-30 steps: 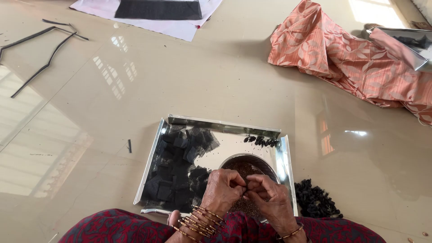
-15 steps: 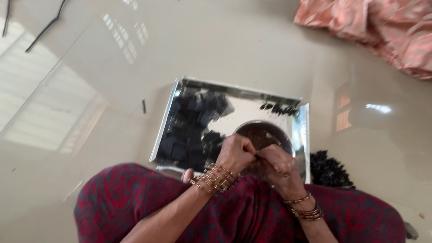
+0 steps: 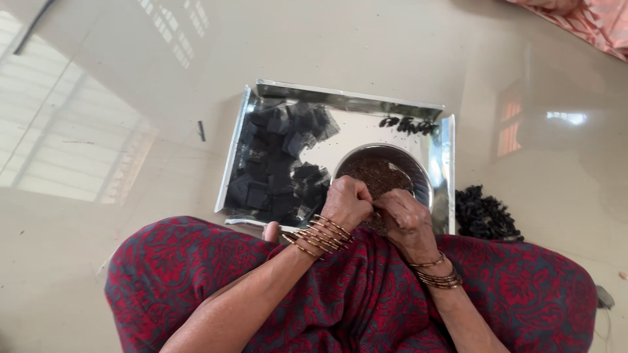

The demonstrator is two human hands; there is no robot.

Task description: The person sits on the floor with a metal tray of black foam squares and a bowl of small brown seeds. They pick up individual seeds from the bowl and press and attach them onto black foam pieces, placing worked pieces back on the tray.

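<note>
A shiny steel tray (image 3: 439, 168) lies on the floor in front of my knees. Its left half holds a heap of black square pieces (image 3: 278, 163). A round steel bowl (image 3: 422, 180) of fine brown seeds sits in the tray's right half. My left hand (image 3: 347, 202) and my right hand (image 3: 404, 219) meet just above the bowl's near rim, fingers pinched together on something small that I cannot make out. Both wrists wear several metal bangles.
A small pile of black shreds (image 3: 485, 214) lies on the glossy floor right of the tray, and a few more (image 3: 409, 123) lie inside its far edge. Pink cloth (image 3: 592, 23) is at the top right. My red patterned clothing (image 3: 366, 294) fills the foreground.
The view has tilted down and closer, so more of my lap shows and the cloth has slid toward the top edge. My hands stay pinched together over the bowl.
</note>
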